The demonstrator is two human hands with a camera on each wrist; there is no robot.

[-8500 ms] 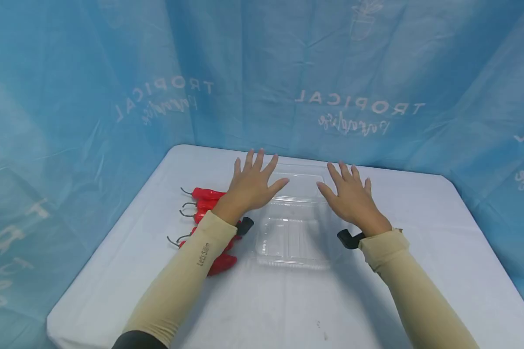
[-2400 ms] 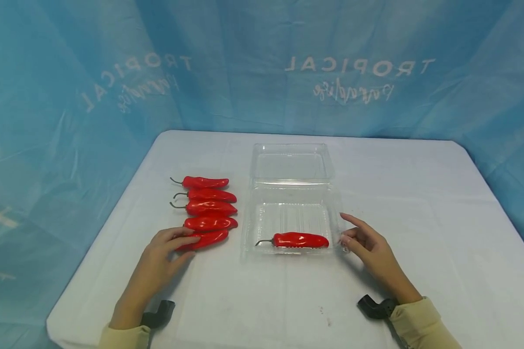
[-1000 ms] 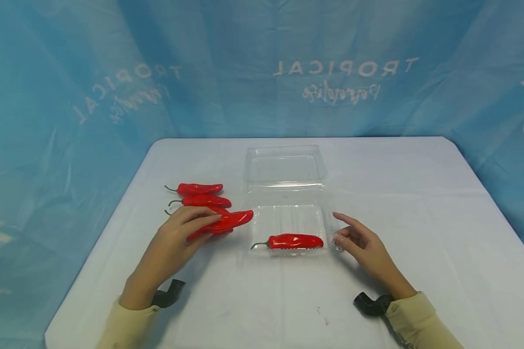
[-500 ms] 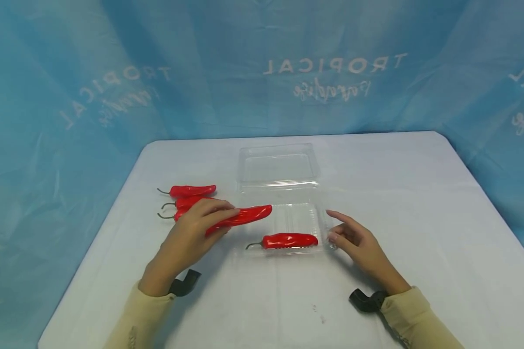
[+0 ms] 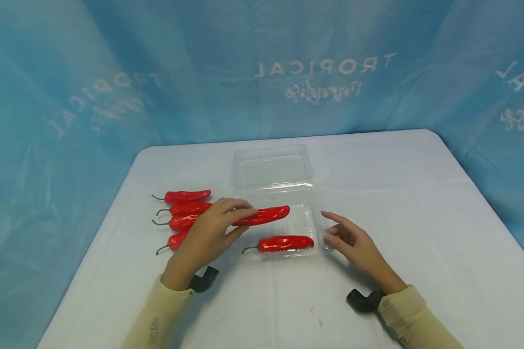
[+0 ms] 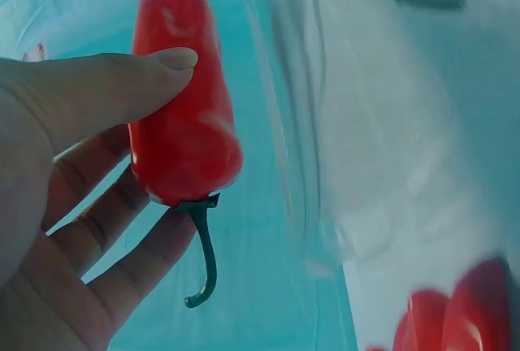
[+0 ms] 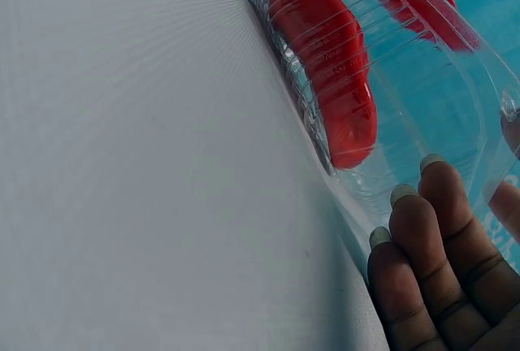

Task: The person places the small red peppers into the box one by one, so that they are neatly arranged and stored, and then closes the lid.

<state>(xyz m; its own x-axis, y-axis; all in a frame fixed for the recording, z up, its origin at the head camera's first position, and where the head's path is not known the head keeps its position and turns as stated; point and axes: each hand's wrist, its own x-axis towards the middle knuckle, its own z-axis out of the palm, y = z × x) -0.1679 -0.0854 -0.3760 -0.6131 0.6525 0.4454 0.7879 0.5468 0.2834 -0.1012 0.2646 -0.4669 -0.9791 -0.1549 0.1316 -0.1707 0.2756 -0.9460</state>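
Observation:
My left hand [image 5: 207,237] pinches a red chili pepper [image 5: 266,215] between thumb and fingers, above the left part of a clear plastic clamshell container [image 5: 274,186]. In the left wrist view this pepper [image 6: 183,115] has its dark curved stem hanging free. Another red chili pepper [image 5: 286,243] lies lengthwise along the container's near side, its stem pointing left. At the container's right edge, my right hand [image 5: 353,245] pinches the near corner of the rim with thumb and finger. Three of its fingertips [image 7: 406,197] lie beside the clear wall in the right wrist view.
Several red chili peppers [image 5: 185,196] lie in a column to the left, partly behind my left hand. The container's raised lid [image 5: 272,167] lies back toward the far edge of the white table [image 5: 375,194]. A blue curtain [image 5: 262,97] hangs behind.
My left hand has picked up the nearest pepper from the column and carried it right, over the container. Earlier, one pepper came to be in the container. The right hand stays at its corner.

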